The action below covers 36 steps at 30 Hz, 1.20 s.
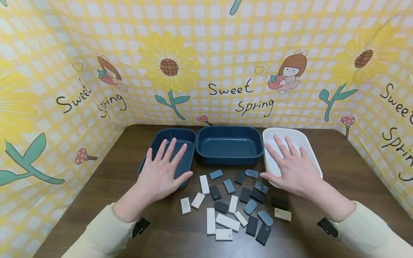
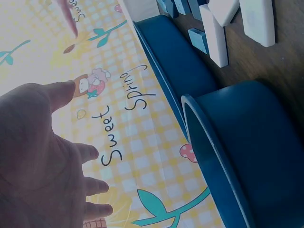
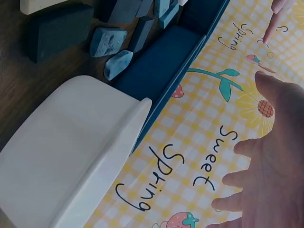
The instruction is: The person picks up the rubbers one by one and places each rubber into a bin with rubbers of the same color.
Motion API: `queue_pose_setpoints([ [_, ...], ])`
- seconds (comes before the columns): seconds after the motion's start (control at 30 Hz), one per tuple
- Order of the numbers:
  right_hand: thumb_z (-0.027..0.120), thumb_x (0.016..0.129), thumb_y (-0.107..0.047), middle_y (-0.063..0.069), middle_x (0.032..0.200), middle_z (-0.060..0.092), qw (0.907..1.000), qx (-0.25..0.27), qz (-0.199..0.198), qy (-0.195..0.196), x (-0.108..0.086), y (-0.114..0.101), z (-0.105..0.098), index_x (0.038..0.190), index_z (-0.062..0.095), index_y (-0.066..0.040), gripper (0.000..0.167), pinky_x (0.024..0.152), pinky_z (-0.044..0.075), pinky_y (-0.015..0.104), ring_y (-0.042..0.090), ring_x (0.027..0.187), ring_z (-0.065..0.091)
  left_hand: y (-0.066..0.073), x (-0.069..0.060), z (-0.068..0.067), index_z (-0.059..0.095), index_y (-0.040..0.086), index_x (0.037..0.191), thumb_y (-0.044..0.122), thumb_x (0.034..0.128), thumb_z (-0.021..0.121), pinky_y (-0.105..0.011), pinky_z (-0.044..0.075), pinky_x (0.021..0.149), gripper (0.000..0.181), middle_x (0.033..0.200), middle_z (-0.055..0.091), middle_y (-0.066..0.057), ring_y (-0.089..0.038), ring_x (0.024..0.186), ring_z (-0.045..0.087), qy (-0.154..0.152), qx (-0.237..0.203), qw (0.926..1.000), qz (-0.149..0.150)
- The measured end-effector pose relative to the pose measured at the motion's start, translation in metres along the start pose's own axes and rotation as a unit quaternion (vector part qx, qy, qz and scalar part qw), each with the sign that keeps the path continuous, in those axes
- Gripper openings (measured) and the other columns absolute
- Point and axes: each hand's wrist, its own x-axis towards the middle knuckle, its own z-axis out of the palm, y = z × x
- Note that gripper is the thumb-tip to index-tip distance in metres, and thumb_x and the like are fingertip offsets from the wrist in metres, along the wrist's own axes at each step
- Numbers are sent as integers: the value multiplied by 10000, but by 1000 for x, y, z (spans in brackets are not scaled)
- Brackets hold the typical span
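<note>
My left hand (image 1: 161, 175) is held with fingers spread above the left dark blue bin (image 1: 190, 157), holding nothing. Over the white bin (image 1: 309, 150), my right hand (image 1: 295, 170) is likewise spread and bare. Between the two hands lie several small blocks on the table: white ones such as a long white block (image 1: 210, 221), black ones such as a black block (image 1: 252, 225), and blue-grey ones such as a rounded blue block (image 1: 265, 218). A beige block (image 1: 282, 215) lies at the right of the group. Both wrist views show the hands' fingers extended, apart from any block.
A second dark blue bin (image 1: 229, 157) stands at the back middle, between the left bin and the white one. The brown wooden table (image 1: 119, 161) ends at a yellow checked cloth (image 1: 222, 64) that hangs behind and on both sides.
</note>
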Motion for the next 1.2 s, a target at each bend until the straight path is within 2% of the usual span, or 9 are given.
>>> queue_pose_setpoints([
  [0.33,582,855,-642,211,1552,256,9994,243,-237,-22,8,-15,8,1508,361,-119,865,1017,240,699,453,1399,212,-10,2,7,198,186,1564,679,927,390,-692,112,1064,828,1603,92,-174,-394,1454,38,-69,-63,9999,-113],
  [0.67,569,869,-643,214,1482,384,9976,76,-681,-136,17,-36,28,1474,428,-115,815,1003,331,639,428,1344,347,-26,1,15,213,155,1560,642,940,420,-696,83,1062,815,1597,102,-194,-416,1445,66,-112,-217,9993,-276],
  [0.9,596,892,-573,201,1373,495,9943,-80,-1051,-163,23,-50,45,1418,498,-96,717,951,415,573,381,1250,457,-45,3,18,198,127,1559,626,951,416,-712,75,1050,816,1586,103,-228,-446,1435,66,-238,-417,9973,-558],
  [1.2,594,920,-515,166,1272,545,9902,-256,-1329,-356,28,-62,64,1365,539,-81,624,878,451,480,334,1167,506,-76,2,31,151,94,1561,626,967,367,-721,64,1040,826,1573,80,-271,-486,1418,65,-516,-663,9911,-1033],
])
